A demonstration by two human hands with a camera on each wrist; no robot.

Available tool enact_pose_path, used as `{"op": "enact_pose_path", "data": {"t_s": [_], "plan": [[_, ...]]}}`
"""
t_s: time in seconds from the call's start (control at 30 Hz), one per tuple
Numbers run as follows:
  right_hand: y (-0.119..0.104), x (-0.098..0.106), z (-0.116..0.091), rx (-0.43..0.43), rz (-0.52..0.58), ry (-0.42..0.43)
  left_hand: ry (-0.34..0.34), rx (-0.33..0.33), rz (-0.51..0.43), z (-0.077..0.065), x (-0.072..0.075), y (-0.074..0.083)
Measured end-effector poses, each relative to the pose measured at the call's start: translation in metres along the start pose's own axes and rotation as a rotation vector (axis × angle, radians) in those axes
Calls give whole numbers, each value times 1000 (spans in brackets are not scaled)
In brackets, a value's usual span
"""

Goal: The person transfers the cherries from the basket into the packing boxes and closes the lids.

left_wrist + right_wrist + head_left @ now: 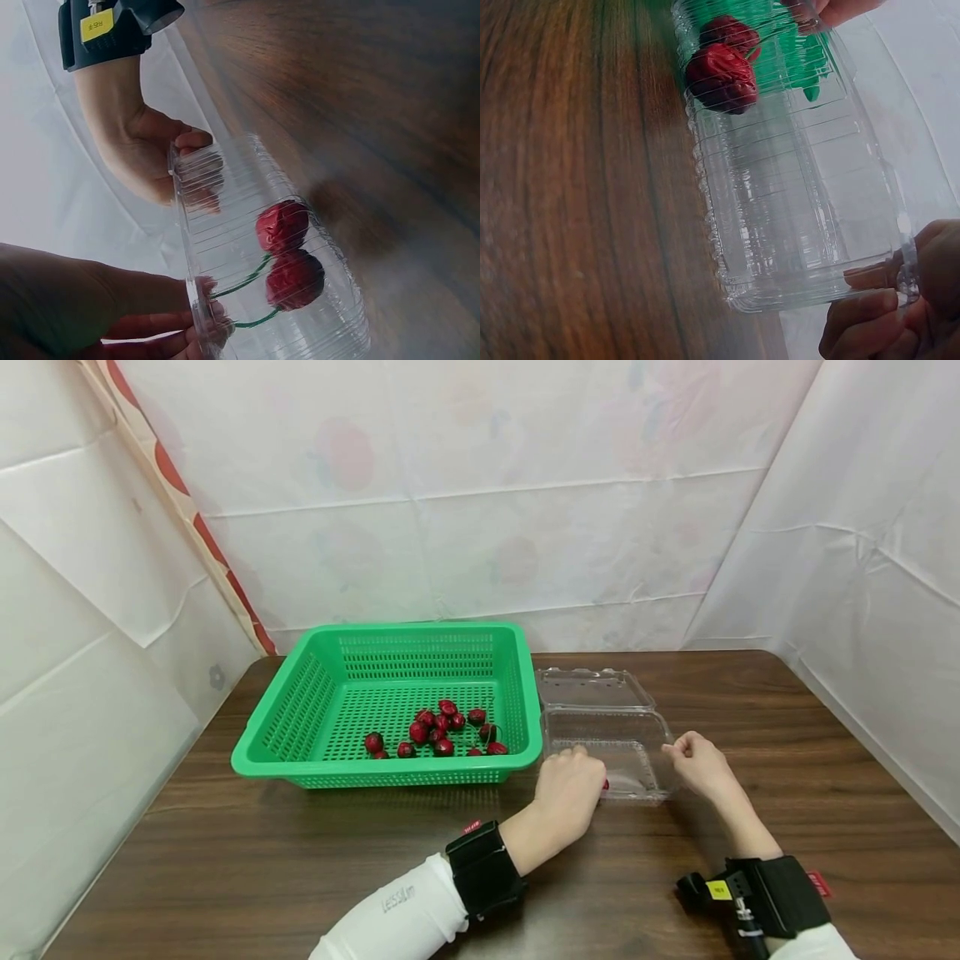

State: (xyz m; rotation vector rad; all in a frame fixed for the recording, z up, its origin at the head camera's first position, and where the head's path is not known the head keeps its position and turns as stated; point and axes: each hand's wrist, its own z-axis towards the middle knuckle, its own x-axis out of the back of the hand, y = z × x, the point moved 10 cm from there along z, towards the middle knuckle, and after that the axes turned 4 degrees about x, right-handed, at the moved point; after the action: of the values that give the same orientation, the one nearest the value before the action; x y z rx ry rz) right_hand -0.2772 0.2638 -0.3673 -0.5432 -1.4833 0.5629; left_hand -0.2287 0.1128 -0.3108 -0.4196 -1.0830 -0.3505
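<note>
A clear plastic clamshell box [630,752] stands with its lid folded back, away from me. My left hand [572,789] reaches over its near left side and pinches the green stems [244,283] of two dark red cherries [294,279]. These hang low inside the box, seen through its ribbed wall; in the head view only a red sliver of cherry [605,785] shows past the hand. At the box's right side, my right hand [699,764] pinches the rim between thumb and fingers, as the right wrist view shows.
Left of the box is a green plastic basket [300,768] with several more cherries [420,732] on its slotted floor. Both stand on a dark wooden table [300,868]. White sheets [465,527] hang behind and on both sides.
</note>
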Motion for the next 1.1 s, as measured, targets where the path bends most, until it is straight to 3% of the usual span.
{"op": "enact_pose_path", "data": {"t_s": [0.33, 0.57, 0.83, 1.1], "plan": [[-1, 0, -1, 4, -14, 1, -16, -12, -28, -2, 6, -1], [0, 0, 0, 3, -10, -8, 40, 9, -59, -5, 32, -10], [0, 1, 0, 19, -8, -8, 93, 62, -152, -6, 52, -31], [0, 1, 1, 4, 5, -9, 77, 172, -208, -1, 53, -68]]}}
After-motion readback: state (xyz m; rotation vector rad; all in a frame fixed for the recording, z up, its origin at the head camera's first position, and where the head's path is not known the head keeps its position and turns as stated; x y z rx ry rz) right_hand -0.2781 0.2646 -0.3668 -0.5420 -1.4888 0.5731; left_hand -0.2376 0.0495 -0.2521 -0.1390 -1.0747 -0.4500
